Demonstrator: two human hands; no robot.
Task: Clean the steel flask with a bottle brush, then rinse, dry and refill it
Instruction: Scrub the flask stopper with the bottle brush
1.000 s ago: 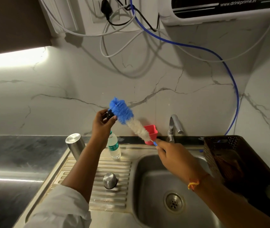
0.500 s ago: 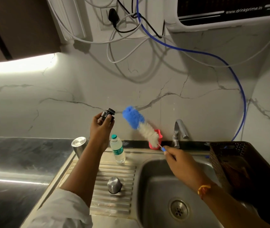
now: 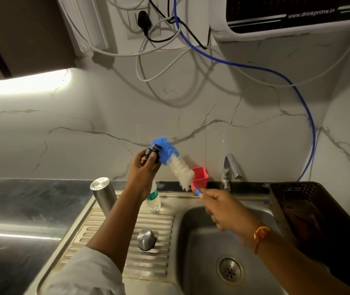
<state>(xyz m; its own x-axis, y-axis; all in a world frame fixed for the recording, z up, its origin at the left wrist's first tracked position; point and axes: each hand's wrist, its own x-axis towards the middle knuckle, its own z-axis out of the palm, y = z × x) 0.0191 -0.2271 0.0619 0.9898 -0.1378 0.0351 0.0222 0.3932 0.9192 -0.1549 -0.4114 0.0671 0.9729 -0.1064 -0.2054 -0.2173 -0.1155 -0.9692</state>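
Observation:
My left hand is raised in front of the marble wall and pinches a small black stopper. The blue tip of the bottle brush presses against that stopper. My right hand grips the brush by its blue handle, above the sink basin. The steel flask stands upside down at the back left corner of the drainboard. A steel cap sits on the drainboard ridges.
A small plastic water bottle stands behind my left arm. A red cup sits by the tap. A dark basket stands right of the sink. Cables and a blue hose hang from the wall.
The brush tip had swung away from the stopper half a second ago. It has moved left again and now touches the stopper in my left hand.

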